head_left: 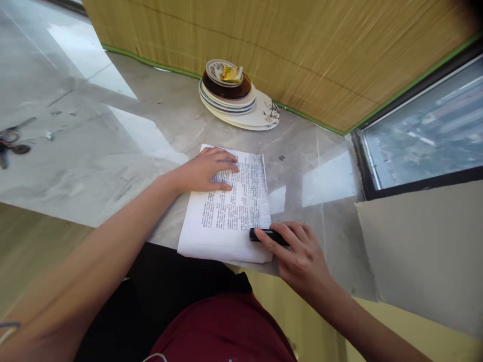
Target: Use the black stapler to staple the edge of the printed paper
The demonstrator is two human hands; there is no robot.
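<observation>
A stack of printed sheets [222, 236] lies on the grey marble-patterned counter near its front edge. My left hand [209, 170] rests flat on the upper left part of the sheets, its fingers spread over the text. At the lower right edge of the stack, my right hand [300, 246] grips a small black stapler [267, 236]. The stapler's front end lies over the paper's margin, and its rear is hidden under my fingers. Whether its jaws are pressed together cannot be made out.
Stacked plates [260, 118] stand at the back, topped by a small yellow packet [231, 74]. A bamboo blind [302, 45] hangs behind them. Keys [15, 143] lie at the far left of the counter [113, 166]. A window [426, 125] is on the right, above a pale panel [426, 251].
</observation>
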